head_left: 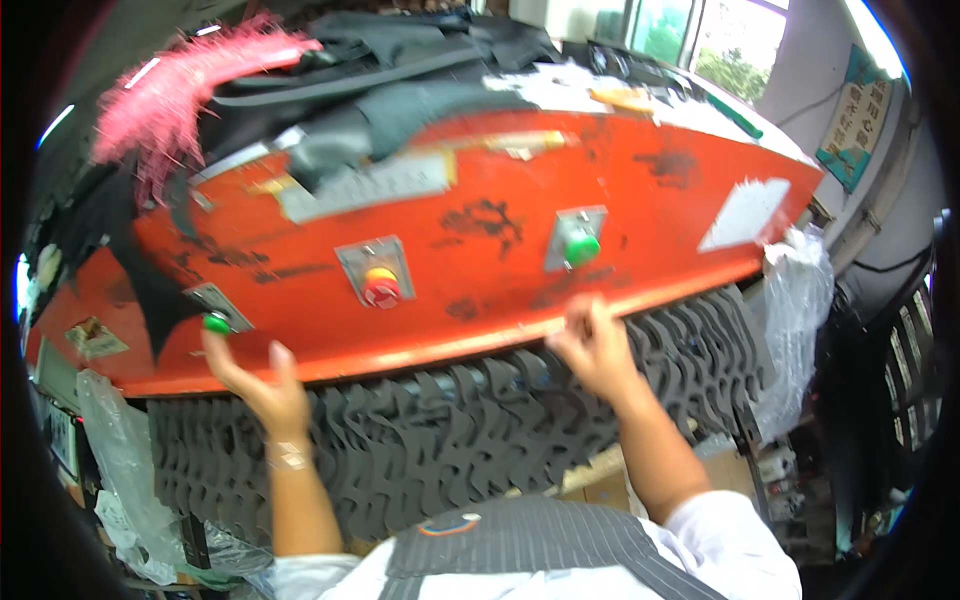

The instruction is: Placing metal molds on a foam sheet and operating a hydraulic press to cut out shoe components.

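My left hand [268, 395] is raised with its thumb and fingers apart. One fingertip is at or just below the left green push button [216, 322]; whether it presses the button I cannot tell. My right hand [600, 355] is by the lower lip of the orange-red machine panel [480, 245], below the right green button [581, 248]. Its fingers are half bent and slightly blurred, and no object shows in them. Between the two green buttons sits a red knob [381, 288] on a metal plate. Dark grey, wavy cut sheets [450, 430] stand in a dense row under the panel.
Black sheet scraps [400, 60] and pink stringy material [170, 95] lie on top of the machine. One black piece [150, 280] hangs over the panel's left part. Clear plastic wrap hangs at the left [125, 460] and right [800, 320]. A window [740, 45] is beyond.
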Demonstrator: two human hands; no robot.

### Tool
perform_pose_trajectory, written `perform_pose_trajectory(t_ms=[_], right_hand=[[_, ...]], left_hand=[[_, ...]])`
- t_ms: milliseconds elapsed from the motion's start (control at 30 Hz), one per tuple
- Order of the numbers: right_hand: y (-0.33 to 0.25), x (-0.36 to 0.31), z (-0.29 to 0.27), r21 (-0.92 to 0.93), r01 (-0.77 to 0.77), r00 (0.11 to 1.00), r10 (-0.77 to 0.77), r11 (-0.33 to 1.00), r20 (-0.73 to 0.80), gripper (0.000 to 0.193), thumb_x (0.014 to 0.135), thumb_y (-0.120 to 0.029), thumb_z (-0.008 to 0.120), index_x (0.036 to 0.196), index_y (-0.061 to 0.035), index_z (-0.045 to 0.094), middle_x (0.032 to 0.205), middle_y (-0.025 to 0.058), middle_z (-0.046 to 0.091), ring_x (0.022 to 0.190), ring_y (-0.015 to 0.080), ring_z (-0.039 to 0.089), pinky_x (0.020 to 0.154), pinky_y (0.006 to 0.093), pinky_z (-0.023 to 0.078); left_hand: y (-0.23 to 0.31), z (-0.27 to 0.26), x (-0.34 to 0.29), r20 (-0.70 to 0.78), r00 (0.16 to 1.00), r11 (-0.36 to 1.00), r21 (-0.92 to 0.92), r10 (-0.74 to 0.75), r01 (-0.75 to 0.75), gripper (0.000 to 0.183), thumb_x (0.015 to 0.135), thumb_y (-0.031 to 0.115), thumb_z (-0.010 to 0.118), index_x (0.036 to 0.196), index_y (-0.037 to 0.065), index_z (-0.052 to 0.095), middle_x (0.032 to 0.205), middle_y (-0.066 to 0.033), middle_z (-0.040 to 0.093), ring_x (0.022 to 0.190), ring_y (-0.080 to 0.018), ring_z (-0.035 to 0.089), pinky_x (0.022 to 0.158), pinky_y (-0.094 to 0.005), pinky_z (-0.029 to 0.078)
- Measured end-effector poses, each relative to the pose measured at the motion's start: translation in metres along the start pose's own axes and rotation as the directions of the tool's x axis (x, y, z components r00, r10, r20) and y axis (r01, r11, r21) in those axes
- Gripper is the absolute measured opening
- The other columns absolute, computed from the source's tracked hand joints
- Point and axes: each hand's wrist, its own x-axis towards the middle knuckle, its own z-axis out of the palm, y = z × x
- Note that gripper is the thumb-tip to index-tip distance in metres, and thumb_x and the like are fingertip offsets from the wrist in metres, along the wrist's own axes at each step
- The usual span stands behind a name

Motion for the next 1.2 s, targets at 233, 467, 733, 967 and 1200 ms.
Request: perform_pose_trajectory(t_ms=[233,467,733,967,1200], right_hand=[[-0.007,-0.113,0.010,-0.047,-0.256,0.874,0.252,0.965,0.416,0.033,0.079,-0.025,0.078,0.092,-0.0040,0.056,0.069,0.0105,0.060,0.062,0.0236,0.062,0.058,0.0321,0.049],[-0.008,-0.158,-0.016,-0.339,-0.055,0.801,0.244,0.939,0.547,0.050,0.067,-0.036,0.084,0.092,-0.0011,0.059,0.080,0.0138,0.063,0.081,0.0323,0.062,0.071,0.0408,0.050],[-0.002,-0.186,-0.015,-0.391,-0.039,0.836,0.244,0.920,0.491,0.088,0.047,-0.036,0.093,0.111,0.0069,0.051,0.103,0.0229,0.059,0.101,0.0380,0.057,0.088,0.0409,0.047],[0.034,-0.213,0.012,-0.557,0.195,0.903,0.074,0.808,0.423,0.065,0.048,-0.018,0.089,0.096,-0.0009,0.048,0.099,0.0190,0.053,0.095,0.0381,0.053,0.083,0.0443,0.044],[0.035,-0.206,0.014,-0.549,0.134,0.910,0.117,0.825,0.398,0.062,0.044,-0.018,0.090,0.092,-0.0018,0.055,0.096,0.0175,0.056,0.096,0.0374,0.056,0.084,0.0437,0.047]], left_hand=[[0.095,-0.030,-0.140,0.653,0.628,0.706,-0.673,0.425,0.222,0.005,0.080,0.011,0.071,0.084,0.009,0.072,0.077,-0.0042,0.069,0.071,-0.0200,0.067,0.064,-0.0294,0.054],[0.118,-0.029,-0.197,0.858,0.223,0.878,-0.479,0.463,0.017,0.041,0.083,0.028,0.065,0.119,0.008,0.059,0.095,-0.0036,0.061,0.095,-0.0209,0.059,0.086,-0.0315,0.048],[0.159,-0.029,-0.215,0.865,0.384,0.924,-0.199,0.323,-0.328,0.049,0.066,0.029,0.078,0.104,0.006,0.058,0.095,-0.0066,0.059,0.098,-0.0235,0.057,0.097,-0.0395,0.039],[0.167,-0.030,-0.237,0.766,0.600,0.963,-0.089,0.228,-0.253,0.032,0.064,0.014,0.071,0.092,0.007,0.058,0.090,-0.0084,0.058,0.094,-0.0259,0.054,0.091,-0.0358,0.038],[0.172,-0.023,-0.250,0.785,0.605,0.969,0.023,0.134,-0.244,0.038,0.061,0.021,0.077,0.091,0.009,0.059,0.093,-0.0077,0.058,0.097,-0.0241,0.054,0.097,-0.0361,0.036]])
